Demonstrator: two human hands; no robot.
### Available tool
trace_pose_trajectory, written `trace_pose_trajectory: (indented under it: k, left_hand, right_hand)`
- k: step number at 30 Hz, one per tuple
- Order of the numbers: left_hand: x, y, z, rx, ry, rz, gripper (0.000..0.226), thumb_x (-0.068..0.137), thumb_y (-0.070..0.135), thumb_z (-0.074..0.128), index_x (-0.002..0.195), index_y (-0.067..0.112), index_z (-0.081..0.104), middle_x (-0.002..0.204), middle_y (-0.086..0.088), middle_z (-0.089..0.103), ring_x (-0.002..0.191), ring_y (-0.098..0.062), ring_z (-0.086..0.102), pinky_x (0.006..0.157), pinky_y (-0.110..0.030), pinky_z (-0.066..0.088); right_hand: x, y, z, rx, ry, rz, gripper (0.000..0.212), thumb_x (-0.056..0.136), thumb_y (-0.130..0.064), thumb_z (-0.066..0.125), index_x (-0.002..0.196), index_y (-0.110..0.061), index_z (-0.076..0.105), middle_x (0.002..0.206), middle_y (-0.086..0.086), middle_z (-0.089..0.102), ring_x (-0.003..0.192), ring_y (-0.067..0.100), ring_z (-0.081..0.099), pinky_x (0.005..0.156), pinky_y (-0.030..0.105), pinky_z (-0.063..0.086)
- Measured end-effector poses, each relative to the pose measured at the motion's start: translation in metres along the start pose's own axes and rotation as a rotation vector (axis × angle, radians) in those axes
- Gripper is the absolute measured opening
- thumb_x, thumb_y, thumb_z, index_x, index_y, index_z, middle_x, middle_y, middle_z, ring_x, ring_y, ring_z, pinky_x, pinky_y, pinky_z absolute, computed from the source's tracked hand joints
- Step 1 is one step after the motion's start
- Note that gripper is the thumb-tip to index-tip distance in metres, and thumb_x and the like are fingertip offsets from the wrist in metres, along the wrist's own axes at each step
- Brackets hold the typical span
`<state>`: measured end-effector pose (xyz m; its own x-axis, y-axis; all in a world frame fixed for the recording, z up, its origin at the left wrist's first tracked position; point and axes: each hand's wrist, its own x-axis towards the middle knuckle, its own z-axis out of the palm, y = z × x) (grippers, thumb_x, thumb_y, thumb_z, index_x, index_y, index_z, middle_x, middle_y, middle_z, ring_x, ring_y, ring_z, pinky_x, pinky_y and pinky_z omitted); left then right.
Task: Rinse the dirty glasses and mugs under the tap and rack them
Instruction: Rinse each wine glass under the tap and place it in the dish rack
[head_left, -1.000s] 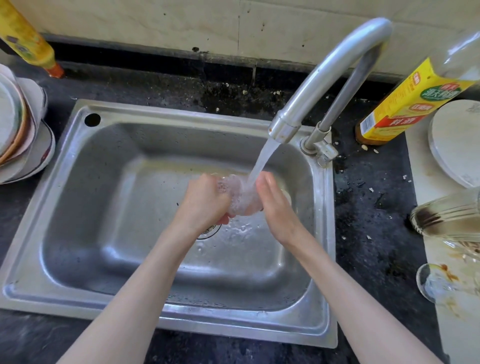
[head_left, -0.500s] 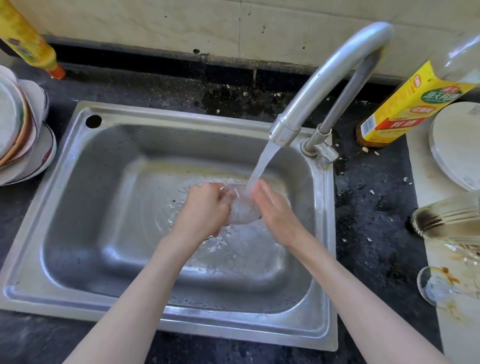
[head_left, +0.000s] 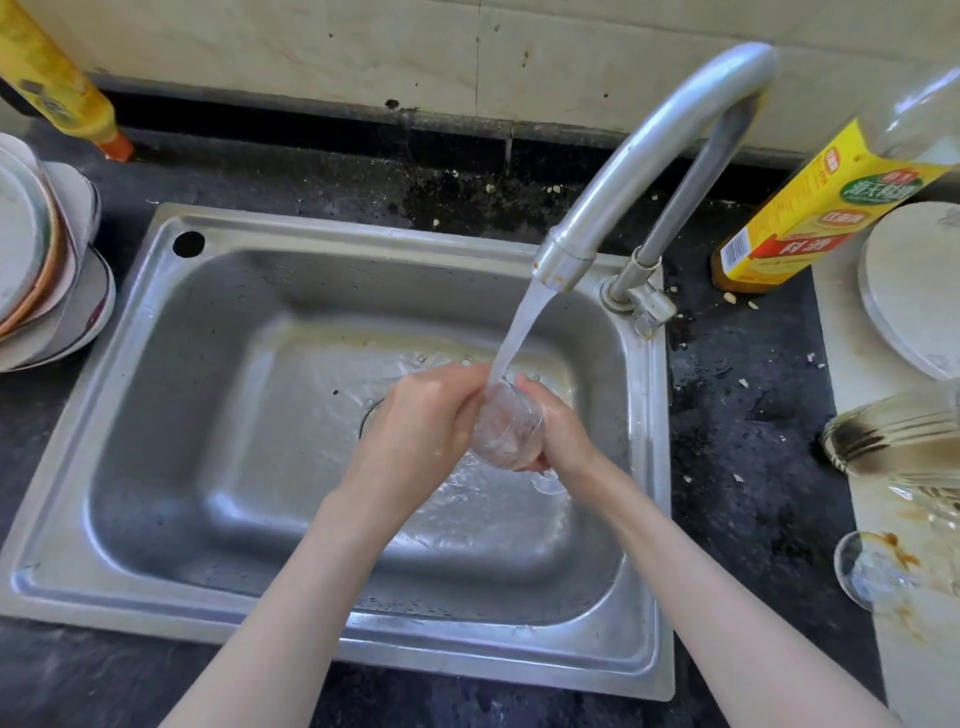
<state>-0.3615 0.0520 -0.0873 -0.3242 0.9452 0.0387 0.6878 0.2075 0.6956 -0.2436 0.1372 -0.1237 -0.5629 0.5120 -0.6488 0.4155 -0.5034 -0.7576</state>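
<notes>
A small clear glass (head_left: 506, 428) is held between both hands over the steel sink (head_left: 156, 426), right under the running stream from the tap (head_left: 639, 171). My left hand (head_left: 421, 421) wraps its left side and my right hand (head_left: 558, 428) cups its right side. The water hits the glass's upper end. At the right edge, two dirty clear glasses wait on a pale board: one lying on its side with dark residue (head_left: 888, 439), one with brown stains (head_left: 878, 569).
A stack of plates and bowls (head_left: 44, 270) sits left of the sink. A yellow bottle (head_left: 62, 88) stands at the back left, and a yellow-labelled bottle (head_left: 826, 208) right of the tap. A white round plate (head_left: 914, 286) lies far right. The dark counter is speckled with crumbs.
Both hands have shifted slightly and turned the glass under the stream; it now shows more of its side between the palms. The water keeps running.
</notes>
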Motion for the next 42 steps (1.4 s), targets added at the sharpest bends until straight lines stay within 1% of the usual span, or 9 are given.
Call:
trace_pose_trajectory:
  k: [2, 4, 7, 10, 13, 16, 21, 28, 42]
  left_hand:
    - [-0.003, -0.001, 0.004, -0.030, 0.021, 0.004, 0.020, 0.090, 0.029, 0.045, 0.091, 0.024, 0.065, 0.068, 0.003, 0.062, 0.063, -0.018, 0.052, 0.058, -0.031, 0.044]
    - [-0.005, 0.005, 0.005, -0.154, -0.010, -0.014, 0.031, 0.092, 0.037, 0.041, 0.100, 0.020, 0.065, 0.087, -0.004, 0.069, 0.073, -0.003, 0.056, 0.064, -0.015, 0.042]
    - [-0.007, 0.016, 0.005, -0.337, -0.142, -0.030, 0.029, 0.082, 0.046, 0.049, 0.111, 0.043, 0.049, 0.097, 0.021, 0.058, 0.091, 0.020, 0.048, 0.077, 0.000, 0.034]
    - [-0.008, 0.017, 0.007, -0.393, -0.166, -0.115, 0.052, 0.073, 0.040, 0.073, 0.104, 0.062, 0.038, 0.098, 0.028, 0.058, 0.093, 0.011, 0.053, 0.081, -0.004, 0.038]
    - [-0.008, 0.014, 0.010, -0.389, -0.102, -0.154, 0.056, 0.070, 0.028, 0.079, 0.103, 0.053, 0.042, 0.097, 0.027, 0.058, 0.091, 0.009, 0.054, 0.079, -0.007, 0.040]
    - [-0.009, 0.015, 0.013, -0.329, -0.066, -0.172, 0.054, 0.069, 0.031, 0.079, 0.102, 0.049, 0.042, 0.098, 0.028, 0.056, 0.094, 0.008, 0.052, 0.078, -0.008, 0.039]
    - [-0.017, 0.014, 0.014, -0.332, -0.030, -0.269, 0.053, 0.069, 0.026, 0.080, 0.108, 0.039, 0.047, 0.101, 0.027, 0.053, 0.090, 0.002, 0.053, 0.076, -0.008, 0.039]
    - [-0.017, 0.021, 0.009, -0.259, -0.050, -0.317, 0.061, 0.065, 0.034, 0.081, 0.115, 0.037, 0.047, 0.103, 0.003, 0.062, 0.085, -0.017, 0.054, 0.074, -0.028, 0.044]
    - [-0.005, 0.056, -0.020, -0.265, 0.027, -0.292, 0.060, 0.068, 0.029, 0.081, 0.117, 0.037, 0.047, 0.109, 0.022, 0.055, 0.107, -0.012, 0.053, 0.088, -0.028, 0.046]
  right_hand:
    - [0.000, -0.002, -0.002, 0.038, 0.002, 0.035, 0.051, 0.102, -0.034, 0.027, 0.059, -0.013, 0.045, 0.030, -0.006, 0.043, 0.024, 0.005, 0.037, 0.029, 0.012, 0.025]
    - [-0.001, -0.002, -0.002, 0.082, 0.026, 0.071, 0.046, 0.100, -0.037, 0.031, 0.064, -0.012, 0.047, 0.034, -0.003, 0.042, 0.025, 0.008, 0.034, 0.032, 0.012, 0.020]
    - [-0.002, -0.001, -0.003, 0.214, -0.008, 0.047, 0.039, 0.099, -0.033, 0.032, 0.074, -0.011, 0.051, 0.040, -0.001, 0.037, 0.031, 0.011, 0.028, 0.039, 0.015, 0.015]
    - [-0.001, 0.001, -0.001, 0.242, 0.009, 0.001, 0.049, 0.100, -0.043, 0.031, 0.072, -0.018, 0.063, 0.053, 0.006, 0.047, 0.044, 0.015, 0.034, 0.045, 0.024, 0.021]
    - [-0.002, 0.004, -0.003, 0.131, 0.004, -0.048, 0.055, 0.098, -0.050, 0.026, 0.088, -0.019, 0.072, 0.089, 0.023, 0.066, 0.075, 0.035, 0.059, 0.061, 0.037, 0.044]
    - [-0.011, -0.001, -0.010, 0.026, 0.111, -0.085, 0.036, 0.101, -0.033, 0.034, 0.094, -0.019, 0.067, 0.101, 0.015, 0.070, 0.093, 0.027, 0.066, 0.086, 0.035, 0.050]
    - [-0.020, -0.013, -0.044, 0.405, 0.340, -0.073, 0.008, 0.095, -0.014, 0.049, 0.099, -0.012, 0.056, 0.097, 0.012, 0.068, 0.077, 0.018, 0.062, 0.075, 0.029, 0.050]
    - [-0.034, -0.046, -0.071, 0.964, 0.270, 0.077, 0.015, 0.095, -0.016, 0.046, 0.092, -0.006, 0.057, 0.092, 0.005, 0.063, 0.085, 0.018, 0.059, 0.073, 0.029, 0.048]
    - [-0.053, -0.074, -0.079, 1.175, 0.160, 0.216, 0.020, 0.093, -0.011, 0.046, 0.100, 0.005, 0.055, 0.094, 0.011, 0.060, 0.084, 0.021, 0.059, 0.070, 0.028, 0.045]
